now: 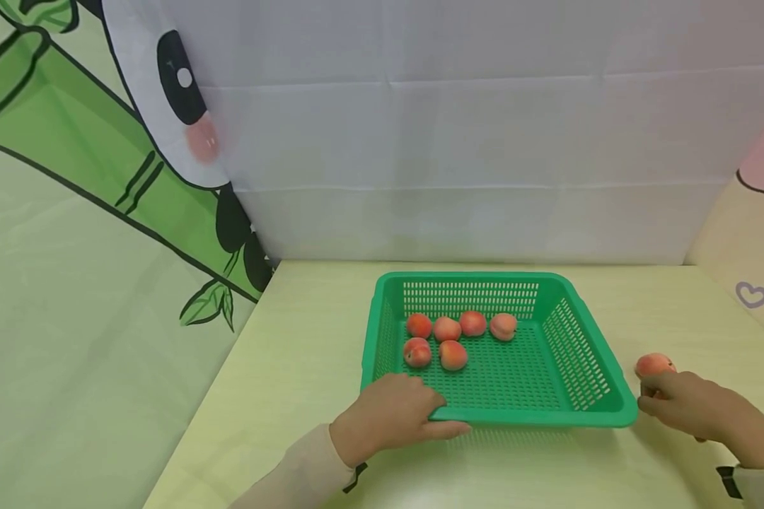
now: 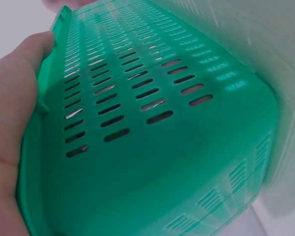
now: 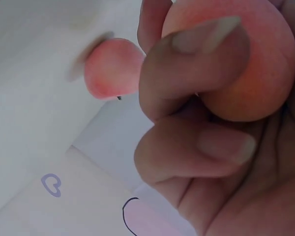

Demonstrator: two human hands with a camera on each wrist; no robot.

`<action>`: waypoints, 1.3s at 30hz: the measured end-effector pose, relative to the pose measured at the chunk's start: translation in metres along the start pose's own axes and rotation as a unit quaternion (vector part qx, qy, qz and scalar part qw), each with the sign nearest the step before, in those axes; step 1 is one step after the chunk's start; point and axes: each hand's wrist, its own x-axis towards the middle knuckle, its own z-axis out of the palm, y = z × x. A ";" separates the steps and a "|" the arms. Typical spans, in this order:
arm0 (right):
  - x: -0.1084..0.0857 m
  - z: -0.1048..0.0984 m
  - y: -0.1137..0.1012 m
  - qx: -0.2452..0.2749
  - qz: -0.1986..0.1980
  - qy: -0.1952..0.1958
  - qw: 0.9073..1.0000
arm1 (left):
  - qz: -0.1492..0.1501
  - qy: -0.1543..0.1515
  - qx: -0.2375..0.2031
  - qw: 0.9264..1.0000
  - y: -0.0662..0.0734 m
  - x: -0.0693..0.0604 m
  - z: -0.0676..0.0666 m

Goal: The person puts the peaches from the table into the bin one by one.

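Observation:
A green plastic basket (image 1: 535, 418) stands on the table, with several peaches (image 1: 453, 355) grouped in its left and back part. My left hand (image 1: 391, 413) grips the front rim near the left corner, thumb below it; the left wrist view shows the basket's slotted outer wall (image 2: 137, 167) beside that hand (image 2: 12, 113). Right of the basket is my right hand (image 1: 697, 406). In the right wrist view its curled fingers hold a peach (image 3: 255, 64) against the palm. Another peach (image 1: 653, 363) lies on the table just beyond this hand.
The pale yellow-green table (image 1: 280, 367) extends around the basket. A white cloth backdrop (image 1: 471, 141) hangs behind its far edge. Cloth with printed bamboo (image 1: 102, 148) is on the left, and cloth with a small heart (image 1: 752, 295) on the right.

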 end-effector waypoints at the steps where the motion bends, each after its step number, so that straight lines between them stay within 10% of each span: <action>1: -0.001 -0.001 -0.001 -0.004 -0.003 0.002 1.000 | 0.000 0.000 0.000 1.000 0.000 0.000 0.000; 12: -0.012 -0.022 -0.021 -0.063 -0.029 0.034 0.997 | -0.006 -0.001 -0.001 1.000 0.001 -0.001 0.000; 39: -0.037 -0.039 -0.082 -0.205 -0.111 0.182 0.955 | -0.011 -0.006 -0.008 1.000 0.001 0.000 0.001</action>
